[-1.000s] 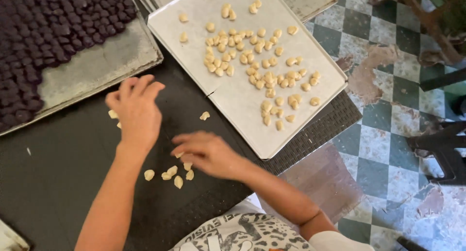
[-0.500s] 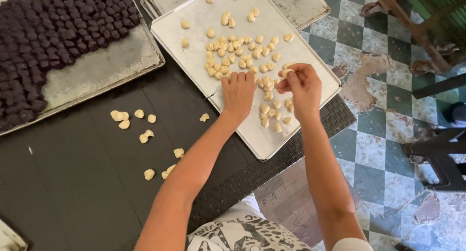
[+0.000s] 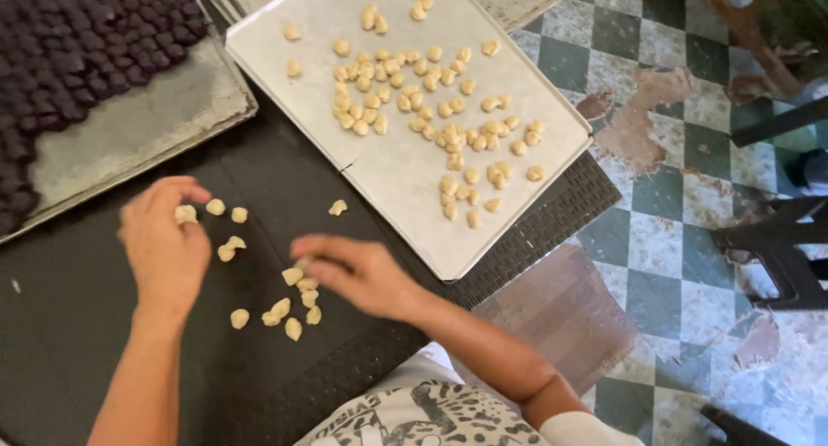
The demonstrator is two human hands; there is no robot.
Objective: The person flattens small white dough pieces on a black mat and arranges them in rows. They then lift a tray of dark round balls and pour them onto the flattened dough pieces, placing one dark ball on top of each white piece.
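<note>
Small pale dough pieces lie scattered on a black table. My left hand hovers over the left group, its fingertips pinching one pale piece. My right hand reaches in from the right, fingers curled down onto the pieces near the middle; whether it grips one is blurred. A light baking tray lies beyond, with many pale pieces spread on it.
A second metal tray at the upper left holds rows of dark purple pieces. A woven black mat lies under the light tray. To the right is a green-and-white checked floor with dark chair legs.
Both hands have come back from the light tray to the loose pieces on the black table. The left hand now pinches one piece.
</note>
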